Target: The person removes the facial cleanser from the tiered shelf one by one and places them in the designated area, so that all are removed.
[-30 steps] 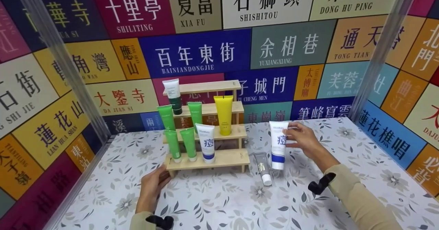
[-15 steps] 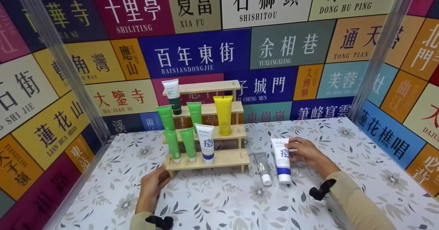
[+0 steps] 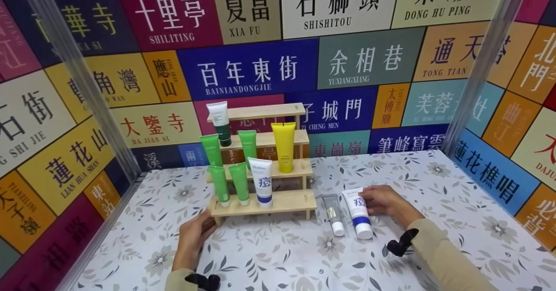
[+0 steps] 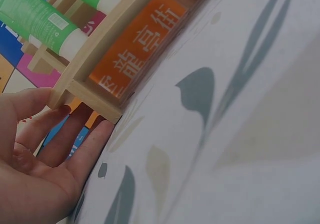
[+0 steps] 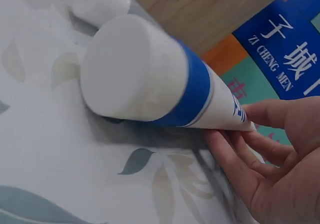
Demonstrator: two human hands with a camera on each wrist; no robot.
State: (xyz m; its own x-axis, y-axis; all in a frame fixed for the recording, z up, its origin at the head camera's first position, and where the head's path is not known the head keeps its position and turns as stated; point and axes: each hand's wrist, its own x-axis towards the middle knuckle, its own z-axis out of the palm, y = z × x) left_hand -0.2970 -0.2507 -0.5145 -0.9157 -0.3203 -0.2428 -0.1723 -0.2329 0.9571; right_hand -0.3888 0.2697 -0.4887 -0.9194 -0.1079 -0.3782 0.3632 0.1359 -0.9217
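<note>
Right hand (image 3: 382,199) low, white tube (image 3: 359,215) in pinch — left hand (image 3: 193,234) around rack end (image 4: 92,99)

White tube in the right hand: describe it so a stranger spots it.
Find the wooden rack, then the gray tube to its right. Beside that, the right hand holds the white tube. A blue band distinguishes it from the gray one; the grip, from the rack's lookalike.

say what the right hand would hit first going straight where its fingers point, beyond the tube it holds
Probably the grey tube lying left of the white-and-blue tube the right hand pinches, with the wooden stand beyond; depth is unclear, so it might miss.
</note>
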